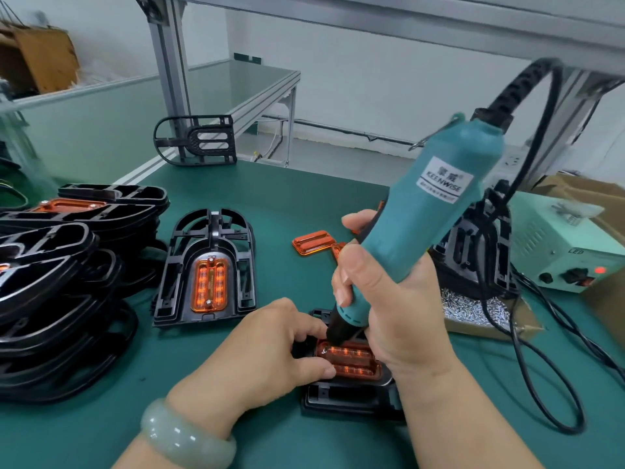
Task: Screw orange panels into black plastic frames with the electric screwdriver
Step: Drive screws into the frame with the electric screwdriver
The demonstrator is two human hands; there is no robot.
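At the counter's (287, 198) front edge, right grip (382, 299) clasps the electric screwdriver (422, 204), tip on the orange panel (355, 362) just below; left grip (270, 346) pinches that panel.

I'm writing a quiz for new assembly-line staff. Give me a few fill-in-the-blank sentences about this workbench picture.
1. The right hand grips the electric screwdriver, tip down on an ____ panel.
2. The left hand holds the black frame under that panel; the screw heap lies to the person's ____.
3. The finished frame in mid-mat shows ____ screws in its panel.
4. The power box has a lit lamp coloured ____.

Missing words: orange; right; two; red.
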